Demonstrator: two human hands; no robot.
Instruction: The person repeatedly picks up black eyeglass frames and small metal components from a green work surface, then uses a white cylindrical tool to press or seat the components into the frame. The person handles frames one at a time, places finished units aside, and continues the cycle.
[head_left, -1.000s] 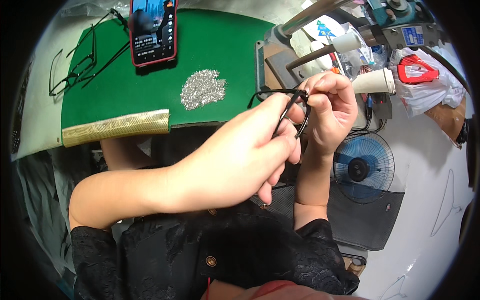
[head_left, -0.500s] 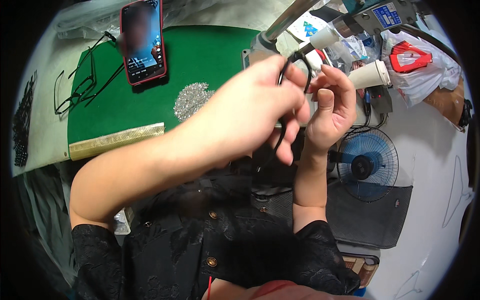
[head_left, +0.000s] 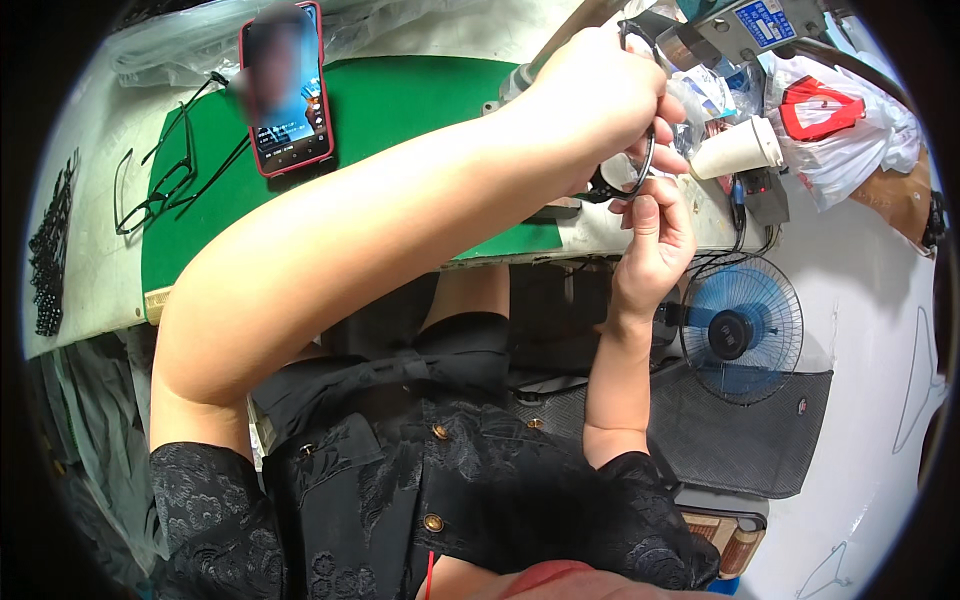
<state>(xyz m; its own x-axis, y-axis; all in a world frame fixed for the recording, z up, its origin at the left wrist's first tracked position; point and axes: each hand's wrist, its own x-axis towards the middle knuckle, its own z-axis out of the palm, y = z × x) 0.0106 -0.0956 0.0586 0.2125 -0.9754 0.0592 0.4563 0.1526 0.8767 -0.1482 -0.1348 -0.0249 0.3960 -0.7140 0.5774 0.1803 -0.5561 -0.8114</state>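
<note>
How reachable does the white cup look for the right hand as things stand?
Probably yes: the right hand sits below and left of the white cup in view, with nothing visible between them, though it is right by the black glasses frame in the left hand.

The left fingers (head_left: 671,108) have carried the held glasses (head_left: 620,180) forward.

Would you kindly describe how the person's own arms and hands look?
The left hand and right hand are ungloved, with no watch or bracelet visible. Both forearms are bare below short black sleeves; the left sleeve shows a tonal floral pattern.
</note>
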